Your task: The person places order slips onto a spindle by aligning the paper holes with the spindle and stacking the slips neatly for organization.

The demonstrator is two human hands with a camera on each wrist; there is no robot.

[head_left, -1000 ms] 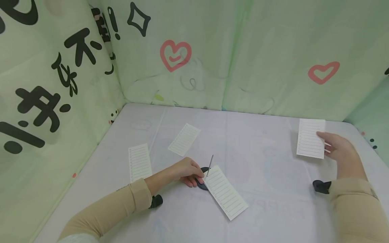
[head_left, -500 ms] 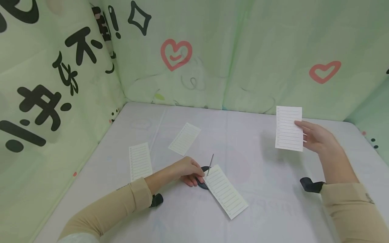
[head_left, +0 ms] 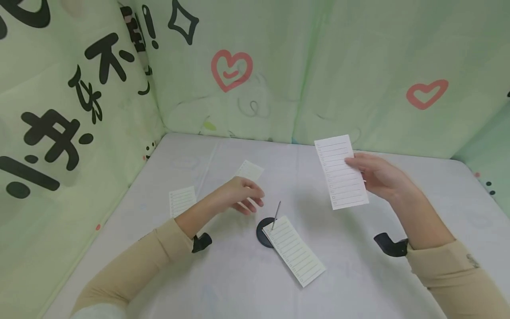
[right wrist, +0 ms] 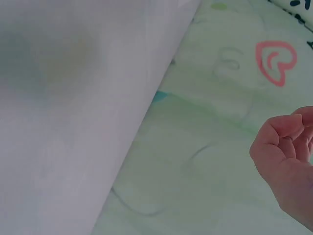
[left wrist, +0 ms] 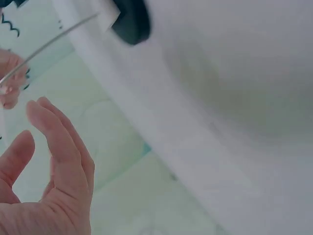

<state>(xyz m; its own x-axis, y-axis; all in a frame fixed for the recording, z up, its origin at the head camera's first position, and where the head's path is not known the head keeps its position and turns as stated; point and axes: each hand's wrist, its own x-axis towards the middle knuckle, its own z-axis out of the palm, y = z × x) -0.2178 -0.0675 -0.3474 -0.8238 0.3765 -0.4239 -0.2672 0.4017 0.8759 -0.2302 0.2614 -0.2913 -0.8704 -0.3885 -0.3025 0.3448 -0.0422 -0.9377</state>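
In the head view my right hand (head_left: 380,177) pinches a lined paper slip (head_left: 338,177) by its right edge, raised above the table's far side. A bill spike (head_left: 260,232) stands mid-table, with a round black base and a thin upright metal pin. Another lined slip (head_left: 296,254) is stuck on its pin by one corner and slants toward the front. My left hand (head_left: 239,195) hovers behind and left of the spike, holding nothing, fingers relaxed. In the left wrist view, that hand (left wrist: 61,171) has thumb and fingers apart, below the pin (left wrist: 54,41).
Two more slips lie on the white table (head_left: 231,283): one (head_left: 182,199) at the left and one (head_left: 255,170) farther back, both partly covered by the left arm or hand. Green printed curtains (head_left: 318,79) enclose the table at the back and sides.
My right hand has carried its slip from the far right leftward toward the middle, lifting and tilting it. My left hand has let go of the slip at the spike and moved up and back.
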